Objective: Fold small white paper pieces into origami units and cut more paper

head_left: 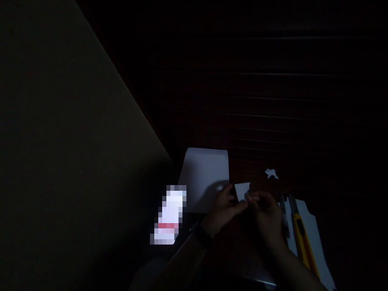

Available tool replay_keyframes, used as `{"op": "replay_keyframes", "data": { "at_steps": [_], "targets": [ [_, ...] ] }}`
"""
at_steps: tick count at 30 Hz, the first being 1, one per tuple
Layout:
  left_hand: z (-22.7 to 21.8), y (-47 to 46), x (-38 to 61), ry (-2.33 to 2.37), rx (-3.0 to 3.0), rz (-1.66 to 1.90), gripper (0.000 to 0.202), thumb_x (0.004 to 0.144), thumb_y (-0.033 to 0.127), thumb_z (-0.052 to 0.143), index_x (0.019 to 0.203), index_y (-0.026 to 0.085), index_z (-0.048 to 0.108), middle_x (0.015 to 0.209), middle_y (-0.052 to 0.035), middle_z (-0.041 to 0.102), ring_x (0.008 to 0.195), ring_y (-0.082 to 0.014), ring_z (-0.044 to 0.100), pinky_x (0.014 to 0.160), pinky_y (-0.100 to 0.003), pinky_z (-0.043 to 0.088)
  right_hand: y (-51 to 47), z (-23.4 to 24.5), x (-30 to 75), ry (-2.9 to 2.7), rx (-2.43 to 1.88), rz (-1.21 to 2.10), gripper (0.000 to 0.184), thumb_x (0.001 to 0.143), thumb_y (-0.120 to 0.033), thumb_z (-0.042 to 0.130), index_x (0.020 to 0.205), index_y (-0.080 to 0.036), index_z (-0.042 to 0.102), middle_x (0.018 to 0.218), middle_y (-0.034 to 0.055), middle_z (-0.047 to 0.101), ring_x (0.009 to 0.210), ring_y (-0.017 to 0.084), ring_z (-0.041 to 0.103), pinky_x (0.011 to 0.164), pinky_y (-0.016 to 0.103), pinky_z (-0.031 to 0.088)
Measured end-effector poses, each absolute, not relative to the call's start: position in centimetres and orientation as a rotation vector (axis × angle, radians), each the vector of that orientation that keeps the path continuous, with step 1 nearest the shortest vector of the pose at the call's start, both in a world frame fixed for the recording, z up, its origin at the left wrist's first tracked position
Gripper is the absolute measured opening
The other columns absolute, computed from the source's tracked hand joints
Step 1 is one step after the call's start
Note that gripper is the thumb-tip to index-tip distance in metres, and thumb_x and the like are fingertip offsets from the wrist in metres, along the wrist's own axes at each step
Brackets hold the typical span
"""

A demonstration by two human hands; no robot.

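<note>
Between my hands is a small folded piece of white paper (242, 190), roughly square with a pointed upper right corner. My left hand (224, 206) grips its left and lower edges, thumb in front, and a dark band circles that wrist. The fingers of my right hand (266, 214) pinch the paper's lower right corner. Dim light hides the finer folds. Behind my left hand lies a larger white sheet (203, 169), partly in my hand's shadow.
A small folded paper shape (271, 173) rests beyond my right hand. To the right, a yellow utility knife (300, 234) lies on white paper (315, 238), beside a dark object I cannot make out. A lit, pixelated screen (169, 210) glows at left, near the wall (75, 141).
</note>
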State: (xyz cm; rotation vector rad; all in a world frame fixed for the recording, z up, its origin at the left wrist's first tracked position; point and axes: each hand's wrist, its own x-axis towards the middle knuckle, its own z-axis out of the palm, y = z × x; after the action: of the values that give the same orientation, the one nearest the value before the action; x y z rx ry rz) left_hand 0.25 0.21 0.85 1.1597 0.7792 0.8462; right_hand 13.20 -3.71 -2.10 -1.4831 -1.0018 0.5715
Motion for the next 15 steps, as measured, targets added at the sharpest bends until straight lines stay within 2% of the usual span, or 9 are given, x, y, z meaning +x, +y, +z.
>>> {"op": "replay_keyframes", "data": {
  "at_steps": [5,10,12,15],
  "targets": [
    [-0.2,0.1,0.7,0.891,1.118,0.914,0.038,0.072,0.032,0.069,0.104,0.013,0.059,0.099,-0.0134,0.066,0.084,-0.0234,0.065,0.065,-0.032,0.055,-3.8,-1.8,13.0,-0.996,-1.476,0.642,0.021,0.075,-0.036,0.064,0.085,-0.019,0.059,0.079,0.0053,0.066,0.073,0.022,0.062,0.067,0.033,0.048],
    [0.0,1.1,-0.4,0.897,1.055,0.921,0.035,0.07,0.03,0.07,0.098,0.009,0.06,0.093,-0.0131,0.067,0.077,-0.0215,0.066,0.069,-0.035,0.056,-4.3,0.4,14.9,-1.242,-1.6,0.401,0.018,0.081,-0.035,0.059,0.094,-0.023,0.063,0.091,0.0059,0.065,0.084,0.023,0.06,0.074,0.037,0.046],
    [-0.1,1.6,-0.7,0.867,1.079,0.907,0.035,0.071,0.03,0.068,0.099,0.009,0.061,0.09,-0.0116,0.066,0.073,-0.0196,0.066,0.068,-0.036,0.056,-4.1,1.1,15.9,-1.371,-1.553,0.338,0.014,0.081,-0.033,0.059,0.09,-0.024,0.065,0.099,0.0062,0.062,0.094,0.024,0.058,0.083,0.039,0.044],
    [-0.3,2.0,-0.9,0.862,1.19,0.873,0.035,0.077,0.03,0.061,0.107,0.011,0.061,0.086,-0.0085,0.064,0.069,-0.0168,0.063,0.063,-0.034,0.056,-3.7,1.4,16.5,-1.487,-1.464,0.374,0.013,0.079,-0.031,0.062,0.089,-0.027,0.069,0.124,0.0049,0.051,0.114,0.025,0.048,0.095,0.041,0.038]
  ]
}}
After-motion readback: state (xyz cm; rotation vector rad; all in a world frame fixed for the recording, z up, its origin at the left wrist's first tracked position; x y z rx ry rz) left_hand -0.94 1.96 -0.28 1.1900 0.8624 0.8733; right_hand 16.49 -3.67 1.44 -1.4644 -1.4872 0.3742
